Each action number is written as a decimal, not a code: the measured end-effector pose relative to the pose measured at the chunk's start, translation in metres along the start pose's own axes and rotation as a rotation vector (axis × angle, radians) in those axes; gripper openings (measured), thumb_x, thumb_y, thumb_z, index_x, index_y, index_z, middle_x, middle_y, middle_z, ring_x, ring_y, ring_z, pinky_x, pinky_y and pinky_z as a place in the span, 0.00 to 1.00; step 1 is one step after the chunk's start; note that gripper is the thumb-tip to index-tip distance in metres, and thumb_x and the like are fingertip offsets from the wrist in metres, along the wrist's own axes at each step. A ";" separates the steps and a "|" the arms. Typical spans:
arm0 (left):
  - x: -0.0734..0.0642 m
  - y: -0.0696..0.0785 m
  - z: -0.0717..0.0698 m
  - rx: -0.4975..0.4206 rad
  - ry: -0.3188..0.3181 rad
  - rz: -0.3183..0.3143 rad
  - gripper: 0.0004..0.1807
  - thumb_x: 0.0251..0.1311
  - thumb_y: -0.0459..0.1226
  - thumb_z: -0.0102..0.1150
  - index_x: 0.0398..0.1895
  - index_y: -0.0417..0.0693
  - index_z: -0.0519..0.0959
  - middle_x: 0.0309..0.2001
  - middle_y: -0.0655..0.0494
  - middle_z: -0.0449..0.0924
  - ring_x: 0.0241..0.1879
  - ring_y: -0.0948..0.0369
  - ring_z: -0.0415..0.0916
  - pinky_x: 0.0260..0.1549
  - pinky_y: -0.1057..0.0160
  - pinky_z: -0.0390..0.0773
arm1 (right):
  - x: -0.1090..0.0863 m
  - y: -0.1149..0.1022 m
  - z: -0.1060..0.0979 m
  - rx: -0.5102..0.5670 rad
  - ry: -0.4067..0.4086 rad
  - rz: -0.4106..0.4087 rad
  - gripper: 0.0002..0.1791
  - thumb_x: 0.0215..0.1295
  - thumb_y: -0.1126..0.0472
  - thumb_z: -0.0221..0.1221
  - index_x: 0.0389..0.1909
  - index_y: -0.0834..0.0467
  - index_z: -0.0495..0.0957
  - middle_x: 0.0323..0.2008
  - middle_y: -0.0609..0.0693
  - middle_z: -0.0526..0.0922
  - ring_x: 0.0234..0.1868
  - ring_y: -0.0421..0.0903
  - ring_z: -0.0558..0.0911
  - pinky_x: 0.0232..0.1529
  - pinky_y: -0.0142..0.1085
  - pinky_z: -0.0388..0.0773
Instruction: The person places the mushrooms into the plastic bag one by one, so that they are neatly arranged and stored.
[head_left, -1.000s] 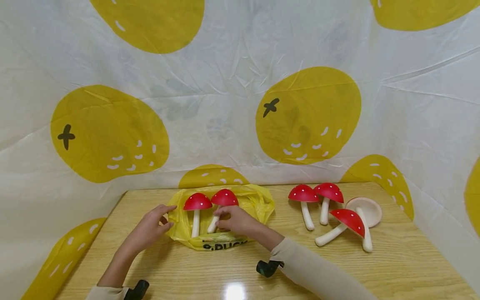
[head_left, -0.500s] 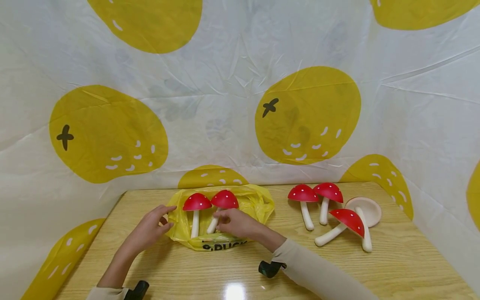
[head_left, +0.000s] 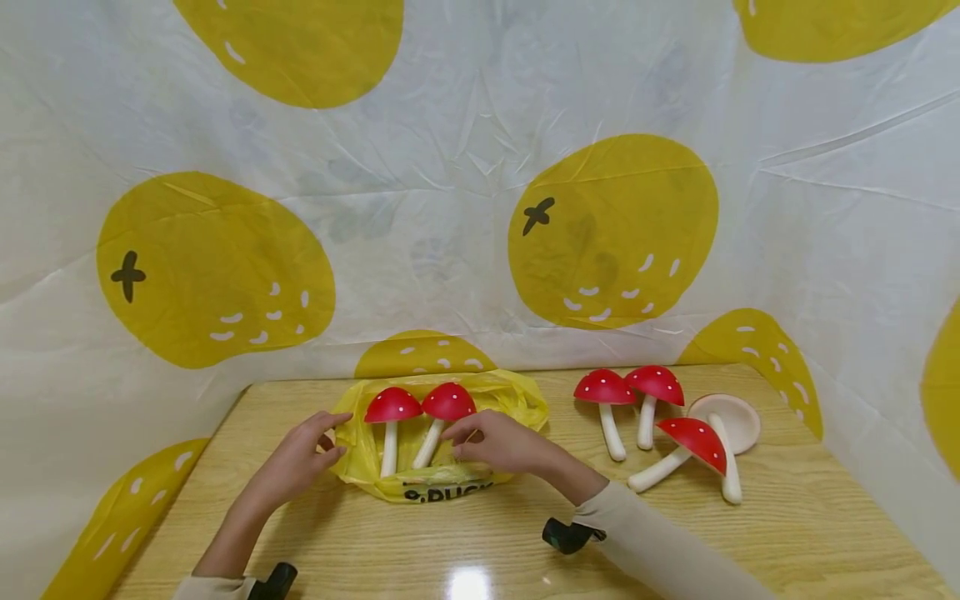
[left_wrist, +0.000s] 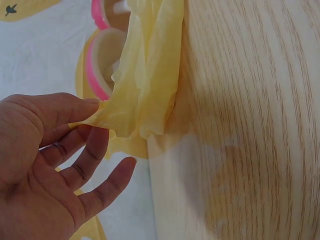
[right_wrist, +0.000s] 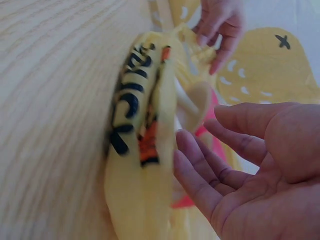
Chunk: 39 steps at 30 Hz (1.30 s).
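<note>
Yellow bag point(head_left: 517, 398), head view, cradles two mushrooms point(head_left: 392, 405), ten o'clock from your right hand point(head_left: 498, 442); four loose mushrooms point(head_left: 695, 442) lie toward three. Left wrist view: your left hand point(left_wrist: 42, 190) pinches the rim point(left_wrist: 116, 119). Right wrist view: fingers point(right_wrist: 197, 182) gape, empty; bagging seems underway, next needing another loose mushroom.

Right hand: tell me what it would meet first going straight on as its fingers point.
The right hand would probably meet the stem of the nearer mushroom in the yellow bag, just left of the fingertips in the head view. Depth is unclear, so it might pass above.
</note>
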<state>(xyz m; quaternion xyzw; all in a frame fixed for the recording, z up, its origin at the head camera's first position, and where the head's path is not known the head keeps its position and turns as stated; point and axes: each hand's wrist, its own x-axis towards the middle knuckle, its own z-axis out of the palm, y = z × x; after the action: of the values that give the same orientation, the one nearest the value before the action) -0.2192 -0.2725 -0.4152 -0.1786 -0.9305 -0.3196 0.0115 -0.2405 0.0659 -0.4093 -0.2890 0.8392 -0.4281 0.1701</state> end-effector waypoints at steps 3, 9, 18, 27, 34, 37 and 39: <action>0.000 0.000 0.000 0.001 0.002 -0.002 0.27 0.64 0.26 0.63 0.67 0.31 0.72 0.48 0.45 0.78 0.38 0.59 0.77 0.28 0.68 0.77 | -0.007 0.001 -0.010 0.009 0.016 0.000 0.14 0.72 0.63 0.61 0.56 0.58 0.84 0.49 0.54 0.86 0.44 0.46 0.80 0.45 0.35 0.78; 0.001 -0.002 0.001 0.007 -0.002 -0.011 0.27 0.64 0.26 0.62 0.67 0.32 0.72 0.49 0.45 0.78 0.38 0.58 0.77 0.28 0.67 0.77 | -0.021 0.009 -0.028 0.003 0.032 0.016 0.14 0.73 0.63 0.59 0.56 0.58 0.83 0.48 0.56 0.85 0.44 0.48 0.80 0.41 0.34 0.78; 0.000 -0.003 -0.001 0.005 -0.007 -0.009 0.27 0.64 0.26 0.62 0.67 0.32 0.72 0.50 0.45 0.78 0.38 0.59 0.76 0.27 0.67 0.77 | -0.050 0.026 -0.050 -0.047 0.127 -0.010 0.15 0.71 0.64 0.60 0.54 0.64 0.83 0.50 0.60 0.85 0.46 0.51 0.81 0.46 0.35 0.78; 0.000 0.000 0.000 -0.007 0.002 -0.003 0.27 0.64 0.26 0.63 0.67 0.31 0.72 0.49 0.45 0.78 0.36 0.60 0.76 0.27 0.67 0.76 | -0.080 0.037 -0.076 -0.067 0.185 0.051 0.15 0.71 0.63 0.61 0.55 0.63 0.83 0.49 0.58 0.85 0.45 0.49 0.82 0.44 0.34 0.80; 0.001 -0.001 0.000 0.002 -0.007 -0.013 0.28 0.64 0.25 0.62 0.68 0.32 0.72 0.51 0.44 0.78 0.37 0.60 0.76 0.27 0.67 0.77 | -0.099 0.047 -0.090 -0.066 0.233 0.071 0.15 0.70 0.64 0.62 0.55 0.63 0.82 0.47 0.55 0.85 0.45 0.49 0.82 0.44 0.33 0.81; 0.000 0.000 0.000 0.008 -0.008 -0.012 0.28 0.64 0.25 0.62 0.68 0.32 0.72 0.51 0.44 0.78 0.37 0.59 0.76 0.27 0.67 0.77 | -0.107 0.050 -0.095 -0.089 0.260 0.109 0.15 0.69 0.64 0.63 0.55 0.62 0.83 0.48 0.54 0.85 0.46 0.49 0.82 0.44 0.32 0.81; 0.000 0.000 0.000 0.008 -0.006 -0.013 0.28 0.64 0.25 0.62 0.68 0.32 0.72 0.51 0.44 0.77 0.38 0.59 0.77 0.27 0.66 0.77 | -0.112 0.050 -0.099 -0.113 0.273 0.129 0.16 0.69 0.63 0.63 0.55 0.62 0.83 0.49 0.54 0.85 0.47 0.50 0.82 0.45 0.33 0.81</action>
<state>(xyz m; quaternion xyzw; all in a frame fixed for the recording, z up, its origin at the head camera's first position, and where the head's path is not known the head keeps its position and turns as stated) -0.2195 -0.2724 -0.4151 -0.1736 -0.9328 -0.3156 0.0074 -0.2236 0.2211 -0.3892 -0.1826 0.8940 -0.4038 0.0654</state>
